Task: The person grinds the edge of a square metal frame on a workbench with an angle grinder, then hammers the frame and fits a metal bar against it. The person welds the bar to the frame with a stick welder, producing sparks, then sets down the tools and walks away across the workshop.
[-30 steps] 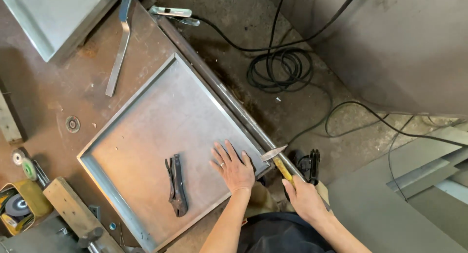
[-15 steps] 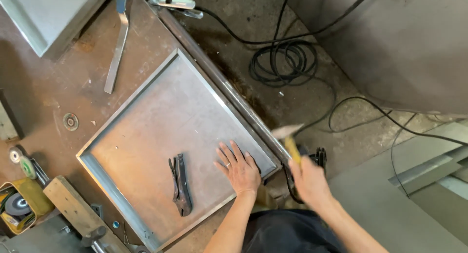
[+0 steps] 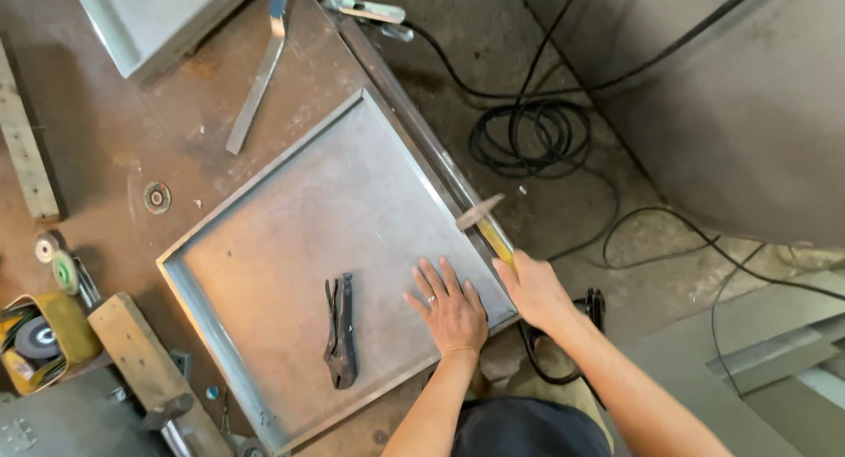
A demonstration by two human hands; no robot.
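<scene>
Hammer [image 3: 482, 221], yellow handle, held by right hand [image 3: 535, 291], grip wrapped round the handle, head just above metal tray's [image 3: 264, 272] right rim. Looks head-heavy, stiff; hold low on handle. Left hand [image 3: 451, 307] flat, fingers spread, on tray floor. Locking pliers [image 3: 340, 332] lie inside tray, left of that hand. Tray sits on rusty worktop [image 3: 106, 158]. Yellow box [image 3: 66, 325] left of tray holds discs.

even soft daylight; hammer blurred

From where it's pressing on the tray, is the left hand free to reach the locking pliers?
Probably yes. The left hand lies flat and empty on the metal tray, and the locking pliers lie loose on the same tray just beside it, with bare sheet between them. The right hand holds the hammer clear.
</scene>
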